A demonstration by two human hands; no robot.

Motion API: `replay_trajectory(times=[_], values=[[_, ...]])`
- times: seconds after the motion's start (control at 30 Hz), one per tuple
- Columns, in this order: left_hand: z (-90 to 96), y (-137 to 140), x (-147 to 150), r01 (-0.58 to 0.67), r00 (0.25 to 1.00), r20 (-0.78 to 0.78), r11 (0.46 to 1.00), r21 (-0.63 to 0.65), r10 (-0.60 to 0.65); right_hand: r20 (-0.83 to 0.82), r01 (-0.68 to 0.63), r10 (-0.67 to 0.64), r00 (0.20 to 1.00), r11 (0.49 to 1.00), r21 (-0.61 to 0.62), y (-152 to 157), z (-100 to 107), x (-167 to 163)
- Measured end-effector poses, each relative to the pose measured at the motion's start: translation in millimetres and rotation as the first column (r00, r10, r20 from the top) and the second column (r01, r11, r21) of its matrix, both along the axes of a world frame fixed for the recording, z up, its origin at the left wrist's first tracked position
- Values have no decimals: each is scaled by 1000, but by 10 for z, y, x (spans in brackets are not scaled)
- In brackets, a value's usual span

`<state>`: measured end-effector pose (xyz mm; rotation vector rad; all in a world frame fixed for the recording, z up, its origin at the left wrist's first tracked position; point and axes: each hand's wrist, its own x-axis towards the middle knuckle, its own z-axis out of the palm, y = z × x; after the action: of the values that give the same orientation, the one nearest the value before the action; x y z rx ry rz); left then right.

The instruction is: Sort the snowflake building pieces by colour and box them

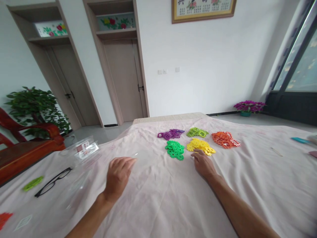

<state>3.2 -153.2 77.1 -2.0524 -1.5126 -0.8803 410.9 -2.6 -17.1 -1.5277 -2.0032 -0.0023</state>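
While the right hand [204,164] is at the near edge of the yellow pile [198,144], fingers bent, the left hand [118,177] is over the cloth [158,208], fingers together; whether either grips anything, I cannot tell. The green pile [174,149] lies just left of the yellow, the purple pile [170,134] and lime pile [196,132] behind, the orange pile [225,139] right.

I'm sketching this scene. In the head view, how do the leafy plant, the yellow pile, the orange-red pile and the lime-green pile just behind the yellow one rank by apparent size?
Largest: leafy plant
Next, too alike to rank: yellow pile and orange-red pile
Smallest: lime-green pile
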Motion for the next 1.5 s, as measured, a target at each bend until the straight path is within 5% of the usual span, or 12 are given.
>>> replay_trajectory(times=[0.1,0.23,0.5,0.63,0.8,0.93,1.2,1.5], values=[[-351,364,345,160,987,9,987,5,-160,5,-10,10,1000,999,-38,-32,38,-10],[-602,629,561,193,979,72,980,-51,-189,9,-25,26,1000,997,-68,-85,96,-32],[-739,799,146,233,953,250,945,-231,-173,17,-53,54,998,998,-43,-84,79,-72],[-944,958,-119,371,837,515,883,-287,-184,30,-95,97,995,995,-39,-108,101,-99],[-885,1110,-68,532,684,724,740,-413,-87,67,-139,143,988,989,-53,-157,162,-131],[-831,1140,85,435,712,702,789,-434,-7,63,-169,172,983,984,-54,-178,187,-152],[-914,1024,232,292,823,559,921,-257,-105,45,-161,164,985,986,-47,-183,183,-183],[-850,949,292,248,905,390,956,-160,-169,-147,-401,405,902,914,57,-233,121,-689]])
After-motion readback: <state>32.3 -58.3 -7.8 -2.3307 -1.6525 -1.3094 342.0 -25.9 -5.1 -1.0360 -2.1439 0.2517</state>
